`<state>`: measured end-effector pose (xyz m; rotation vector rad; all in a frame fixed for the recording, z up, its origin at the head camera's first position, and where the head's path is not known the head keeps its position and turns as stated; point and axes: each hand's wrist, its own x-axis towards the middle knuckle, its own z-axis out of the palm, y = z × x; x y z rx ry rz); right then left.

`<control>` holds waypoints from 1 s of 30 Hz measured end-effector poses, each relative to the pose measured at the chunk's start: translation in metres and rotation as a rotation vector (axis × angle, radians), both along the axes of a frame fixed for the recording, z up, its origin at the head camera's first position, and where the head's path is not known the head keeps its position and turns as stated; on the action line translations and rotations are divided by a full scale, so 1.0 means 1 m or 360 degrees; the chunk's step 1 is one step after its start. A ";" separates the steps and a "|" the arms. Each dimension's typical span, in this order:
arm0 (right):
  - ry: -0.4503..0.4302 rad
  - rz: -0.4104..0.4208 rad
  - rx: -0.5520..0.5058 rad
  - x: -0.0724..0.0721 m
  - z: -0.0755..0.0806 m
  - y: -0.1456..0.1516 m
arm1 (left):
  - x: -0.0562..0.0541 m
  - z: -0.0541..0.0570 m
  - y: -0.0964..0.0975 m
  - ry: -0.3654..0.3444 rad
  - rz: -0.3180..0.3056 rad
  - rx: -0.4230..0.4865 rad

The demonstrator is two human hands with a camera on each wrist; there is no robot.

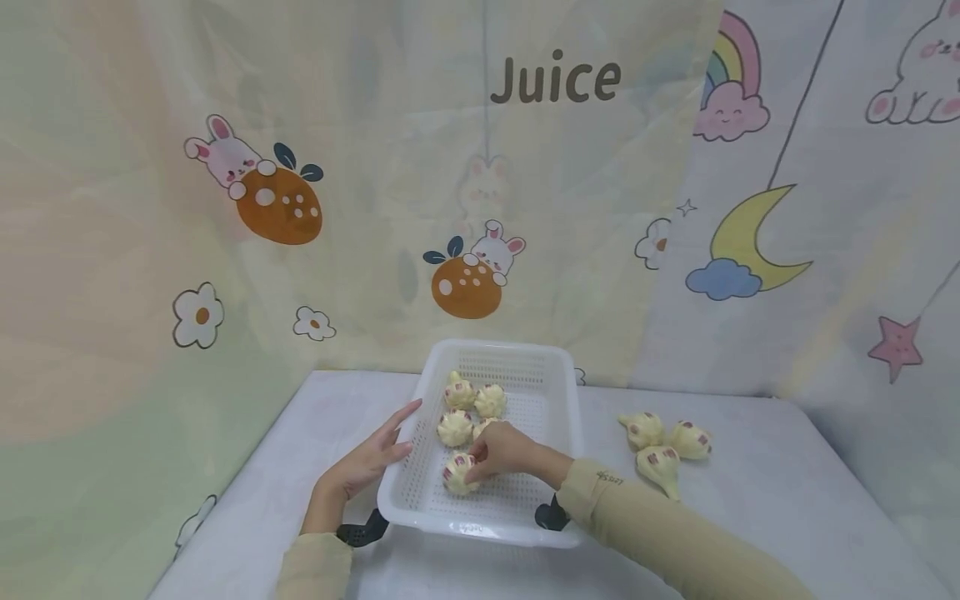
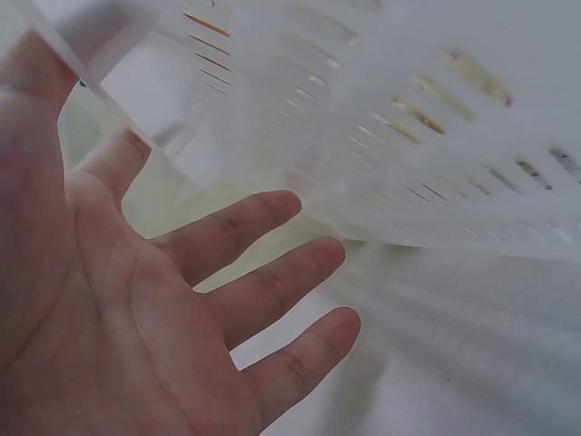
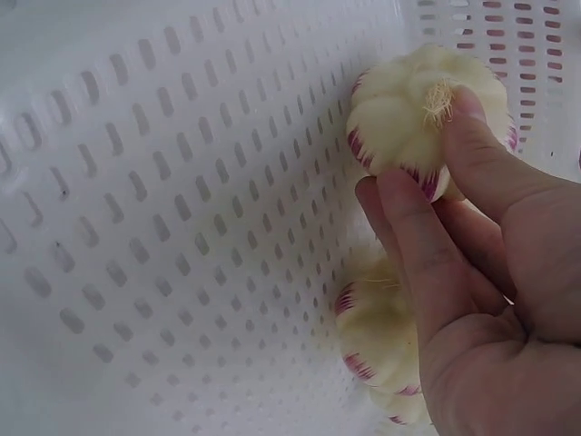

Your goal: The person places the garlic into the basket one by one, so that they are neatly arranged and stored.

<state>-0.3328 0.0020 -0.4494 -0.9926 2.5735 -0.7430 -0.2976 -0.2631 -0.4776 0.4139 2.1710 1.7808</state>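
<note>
With thumb and fingertips, my right hand (image 1: 506, 450) pinches a garlic bulb (image 1: 459, 473) inside a white slotted plastic basket (image 1: 558, 400). In the right wrist view, the thumb presses beside the root tuft of this pale, purple-streaked bulb (image 3: 390, 118). Another garlic bulb (image 3: 377, 336) lies just below it, partly behind the fingers. Several more bulbs (image 1: 455, 427) sit in the basket's left half, one partly hidden by my right hand. My left hand (image 1: 367, 462) touches the basket's left rim, fingers spread and mostly straight. The left wrist view shows its palm (image 2: 109, 300) alongside the basket's outer wall (image 2: 272, 118).
Three garlic bulbs (image 1: 662, 467) lie close together on the white tabletop (image 1: 765, 500), right of the basket. Behind the table hangs a printed cloth backdrop (image 1: 375, 250). Black wrist-worn devices (image 1: 363, 529) show near both wrists.
</note>
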 end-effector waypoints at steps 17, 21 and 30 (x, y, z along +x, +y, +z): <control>-0.0023 -0.0067 0.0006 -0.005 -0.008 -0.018 | 0.002 0.004 -0.003 -0.0001 0.0008 -0.0037; -0.0052 -0.0068 0.0003 -0.003 -0.007 -0.019 | 0.002 0.004 -0.003 -0.0003 0.0006 -0.0031; -0.0161 -0.0100 0.0008 -0.001 -0.003 -0.023 | 0.000 0.002 0.000 -0.0034 -0.0004 -0.0033</control>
